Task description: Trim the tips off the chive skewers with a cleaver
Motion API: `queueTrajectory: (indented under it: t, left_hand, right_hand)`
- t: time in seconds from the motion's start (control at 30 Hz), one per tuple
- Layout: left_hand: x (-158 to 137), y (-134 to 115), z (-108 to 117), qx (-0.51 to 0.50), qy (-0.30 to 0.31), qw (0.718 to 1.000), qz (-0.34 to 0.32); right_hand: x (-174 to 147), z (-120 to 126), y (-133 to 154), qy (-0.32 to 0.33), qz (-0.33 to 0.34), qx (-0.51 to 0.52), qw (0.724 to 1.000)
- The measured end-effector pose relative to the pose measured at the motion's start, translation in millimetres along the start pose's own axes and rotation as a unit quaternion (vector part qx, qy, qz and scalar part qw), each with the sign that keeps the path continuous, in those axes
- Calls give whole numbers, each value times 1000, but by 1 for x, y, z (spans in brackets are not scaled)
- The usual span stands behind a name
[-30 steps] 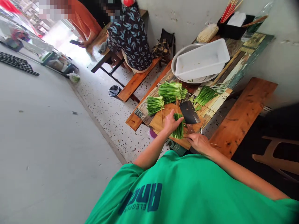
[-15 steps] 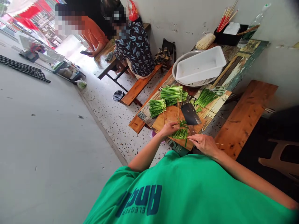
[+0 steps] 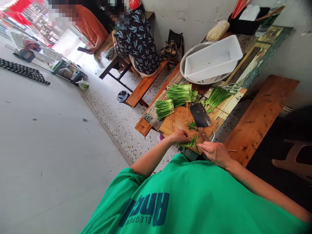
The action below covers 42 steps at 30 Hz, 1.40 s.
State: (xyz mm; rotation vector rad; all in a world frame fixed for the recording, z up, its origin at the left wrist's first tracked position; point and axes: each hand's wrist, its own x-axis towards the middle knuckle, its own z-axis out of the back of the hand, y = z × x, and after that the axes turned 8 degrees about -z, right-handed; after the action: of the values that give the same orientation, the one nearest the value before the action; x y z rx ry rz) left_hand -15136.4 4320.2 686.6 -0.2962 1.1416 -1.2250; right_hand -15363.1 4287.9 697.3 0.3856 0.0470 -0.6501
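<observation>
My left hand [image 3: 180,136] is closed on the near end of a short row of cut green chives [image 3: 191,142] over the cutting board's near edge. My right hand [image 3: 215,152] pinches a thin wooden skewer [image 3: 232,150], whose back end sticks out behind the hand; its front end is at the chives. On the wooden cutting board [image 3: 179,117] lie a cleaver [image 3: 201,115], chopped green bits [image 3: 192,125] and several loose skewers [image 3: 187,110]. Trimmed chive bundles [image 3: 179,93] [image 3: 164,109] are stacked beyond the board.
A white plastic tub [image 3: 213,60] rests in a metal basin [image 3: 183,73] farther back. Loose chives [image 3: 217,97] and scissors [image 3: 232,87] lie to the right. Benches [image 3: 263,113] [image 3: 146,87] flank the table. Two people sit at another table [image 3: 103,61].
My left hand and the row of chives have moved slightly down, toward me and away from the chopped bits. More of the skewer shows behind my right hand. The view has shifted a little.
</observation>
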Motion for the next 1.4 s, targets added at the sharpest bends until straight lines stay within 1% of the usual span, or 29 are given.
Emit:
queueTrajectory:
  t: [0.07, 0.2, 0.37, 0.47, 0.63, 0.73, 0.8, 0.93, 1.03, 1.13, 1.2, 1.23, 1.33, 1.4]
  left_hand:
    - [2, -2, -3, 4, 11, 1000, 1]
    - [6, -5, -6, 24, 42, 999, 26]
    - [5, -7, 0, 42, 74, 995, 55]
    - [3, -7, 2, 32, 87, 994, 57]
    - [5, -3, 0, -25, 78, 994, 78]
    - [6, -4, -1, -1, 65, 994, 88]
    - [6, -7, 0, 19, 60, 995, 84]
    - [5, -12, -2, 26, 69, 994, 78]
    - [7, -10, -5, 34, 65, 994, 79]
    - [10, -6, -5, 34, 45, 995, 78]
    - [11, -3, -3, 31, 26, 998, 57]
    - [12, -2, -1, 32, 9, 999, 33]
    - [11, 2, 4, 23, -60, 995, -77]
    - [10, 3, 3, -14, -88, 987, -133]
  right_hand:
    - [1, 1, 1, 4, 5, -3, 1000]
    - [2, 2, 5, 13, 10, -11, 1000]
    - [1, 2, 10, 26, 11, -31, 999]
    - [0, 0, 11, 23, 8, -26, 999]
    - [-2, -1, 12, 10, 12, -27, 1000]
    - [-3, 2, 14, 12, 16, -42, 999]
    - [-3, 3, 16, 16, 25, -55, 998]
    - [-3, 2, 19, -3, 42, -74, 996]
    - [-4, 0, 19, -11, 48, -76, 996]
    - [-3, 0, 19, 5, 37, -71, 997]
    - [-3, 1, 19, 19, 9, -72, 997]
    - [-2, 2, 19, 26, -7, -74, 997]
    - [-2, 2, 17, 36, -47, -70, 996]
    - [-1, 1, 14, 26, -58, -59, 996]
